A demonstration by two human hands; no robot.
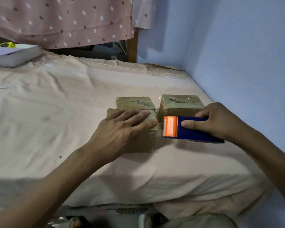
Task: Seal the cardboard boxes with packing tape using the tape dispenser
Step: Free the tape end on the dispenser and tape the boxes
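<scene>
Left hand (122, 127) pressing flat, fingers spread, on near box (145, 139) on bed (56, 99); right hand (215, 120) gripping dispenser (192, 129) beside its edge. Risk: soft bed letting box shift, tape wrinkling

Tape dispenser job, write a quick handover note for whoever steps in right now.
Left hand: flat, pressing the top of the near box.
Right hand: grips the tape dispenser, its orange end at that box's right edge.
All on the bed: back box behind the near one, right box beside it.
Done: back and right boxes look taped.
Left: finish the near box's strip and cut it.
</scene>
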